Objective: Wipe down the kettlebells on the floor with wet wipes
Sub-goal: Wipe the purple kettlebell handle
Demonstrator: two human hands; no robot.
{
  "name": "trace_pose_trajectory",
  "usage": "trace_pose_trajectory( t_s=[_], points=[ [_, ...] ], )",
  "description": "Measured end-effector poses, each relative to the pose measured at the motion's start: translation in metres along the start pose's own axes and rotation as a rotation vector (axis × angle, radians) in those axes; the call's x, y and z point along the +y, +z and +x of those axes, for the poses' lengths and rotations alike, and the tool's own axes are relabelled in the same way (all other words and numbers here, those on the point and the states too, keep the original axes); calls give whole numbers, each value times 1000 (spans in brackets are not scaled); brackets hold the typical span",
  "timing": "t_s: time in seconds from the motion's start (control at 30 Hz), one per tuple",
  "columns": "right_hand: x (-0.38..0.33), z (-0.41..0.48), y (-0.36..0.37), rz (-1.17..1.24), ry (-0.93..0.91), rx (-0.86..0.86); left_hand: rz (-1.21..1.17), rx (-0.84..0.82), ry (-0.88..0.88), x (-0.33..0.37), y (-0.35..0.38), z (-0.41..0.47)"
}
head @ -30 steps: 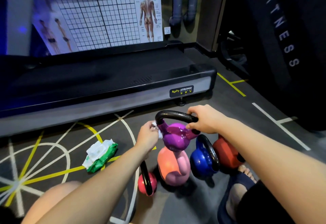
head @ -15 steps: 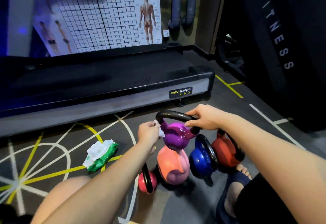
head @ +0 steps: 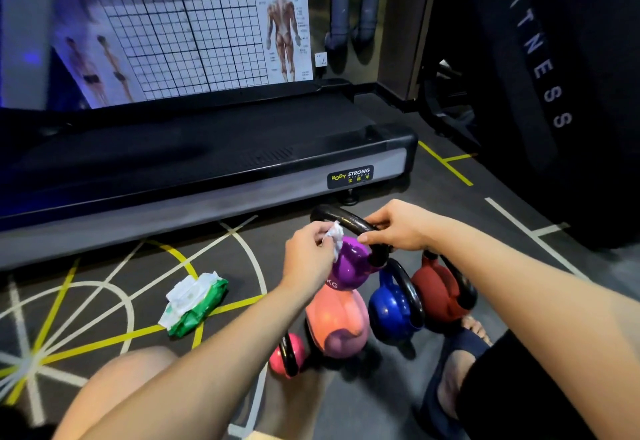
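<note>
Wiping was in hand: left hand (head: 308,261) pinched a wipe (head: 334,236) against the purple kettlebell (head: 351,268), held over the orange kettlebell (head: 337,322) by the right hand (head: 398,228) clamped on its handle (head: 348,218); turning it seemed due next.

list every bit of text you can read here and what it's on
"BODY STRONG": treadmill label; smaller print below unreadable.
"FITNESS": down the tall black bag.
"KG": purple kettlebell; number hidden.
Wall poster captions: too small to read.

Grey lined floor (head: 242,266), 4 kettlebells (head: 388,311), green wipes pack (head: 194,304), treadmill (head: 207,169)
</note>
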State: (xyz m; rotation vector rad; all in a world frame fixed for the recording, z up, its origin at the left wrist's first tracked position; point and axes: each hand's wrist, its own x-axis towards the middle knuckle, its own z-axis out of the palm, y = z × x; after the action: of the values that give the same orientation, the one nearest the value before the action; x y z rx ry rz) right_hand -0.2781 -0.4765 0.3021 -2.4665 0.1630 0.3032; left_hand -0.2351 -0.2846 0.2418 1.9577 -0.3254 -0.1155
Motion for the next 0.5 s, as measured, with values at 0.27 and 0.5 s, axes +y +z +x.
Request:
trace_pose_trajectory(
  t_s=[0.27,0.5],
  points=[
    [-20,0,8,24,-17,-4,138,-85,31,-13,12,-8],
    [-24,-2,13,149,5,12,211,-192,13,-8,22,-6]
  ],
)
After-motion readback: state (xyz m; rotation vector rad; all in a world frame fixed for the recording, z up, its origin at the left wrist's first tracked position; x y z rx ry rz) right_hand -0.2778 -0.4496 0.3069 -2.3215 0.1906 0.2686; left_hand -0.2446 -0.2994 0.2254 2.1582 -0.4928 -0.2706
